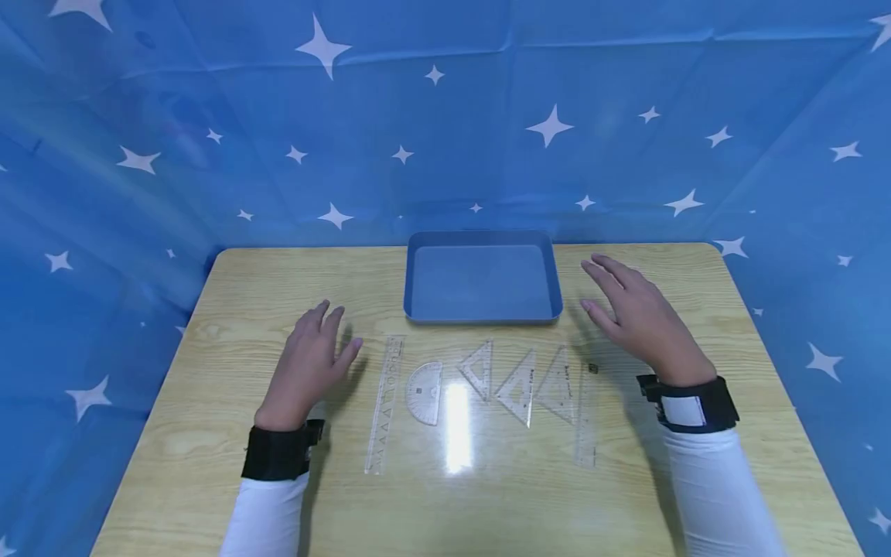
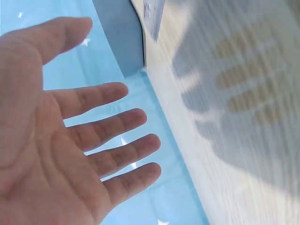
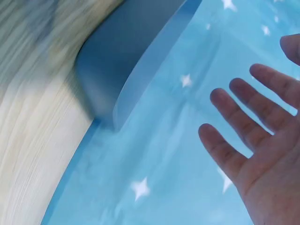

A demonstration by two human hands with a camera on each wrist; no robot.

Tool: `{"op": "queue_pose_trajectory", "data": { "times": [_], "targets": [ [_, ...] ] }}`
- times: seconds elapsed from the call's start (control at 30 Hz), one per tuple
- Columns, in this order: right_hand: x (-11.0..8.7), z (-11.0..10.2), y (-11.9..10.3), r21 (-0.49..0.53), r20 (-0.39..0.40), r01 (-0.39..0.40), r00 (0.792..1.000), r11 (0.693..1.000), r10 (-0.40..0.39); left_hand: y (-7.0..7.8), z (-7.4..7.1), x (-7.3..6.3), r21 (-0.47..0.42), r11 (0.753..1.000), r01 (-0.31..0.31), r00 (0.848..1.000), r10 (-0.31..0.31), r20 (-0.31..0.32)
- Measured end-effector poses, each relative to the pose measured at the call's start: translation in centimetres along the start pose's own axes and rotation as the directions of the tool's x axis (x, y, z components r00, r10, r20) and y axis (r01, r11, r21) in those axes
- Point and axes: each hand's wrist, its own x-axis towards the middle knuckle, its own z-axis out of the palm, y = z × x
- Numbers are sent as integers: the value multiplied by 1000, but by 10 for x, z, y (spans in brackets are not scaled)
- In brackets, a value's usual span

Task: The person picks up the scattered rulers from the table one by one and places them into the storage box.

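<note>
My left hand hovers above the table's left side with fingers spread and nothing in it. Closest to it lies a clear ruler, with a clear protractor just beyond. On the right, my right hand hangs over the table beside the blue tray, its fingers extended and palm bare in the right wrist view. Three clear set squares, a small one, a middle one and a right-hand one, lie in a row. Another clear ruler ends the row.
The wood-grain table carries the tray at its back edge. A blue star-patterned cloth hangs behind and on both sides. Bright glare shows on the tabletop between the protractor and the set squares.
</note>
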Motion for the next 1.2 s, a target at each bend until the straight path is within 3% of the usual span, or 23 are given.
{"op": "queue_pose_trajectory", "data": {
  "times": [0.17, 0.33, 0.43, 0.63, 0.8, 0.97, 1.2],
  "targets": [
    [12, 7, -14, -12, -20, 123, 992, 992, -123, 7, 2, -4, 37, 999, -31, 999, 30, 21],
    [21, 20, -32, -23, -29, 234, 972, 972, -235, 13, 6, -8, 49, 995, -86, 996, 84, 24],
    [27, 28, -46, -15, -49, 314, 948, 949, -314, 17, 11, -10, 43, 992, -115, 993, 113, 46],
    [40, 42, -76, -7, -76, 468, 881, 884, -467, 27, 22, -13, 60, 986, -158, 983, 151, 102],
    [49, 53, -106, 11, -42, 540, 841, 841, -539, 34, 30, -17, 77, 981, -180, 973, 166, 160],
    [59, 62, -143, 9, 14, 600, 799, 800, -601, 36, 35, -23, 79, 985, -155, 971, 136, 199],
    [71, 81, -187, 4, 169, 622, 772, 783, -613, 37, 37, -30, 72, 988, -134, 971, 117, 207]
  ]
}}
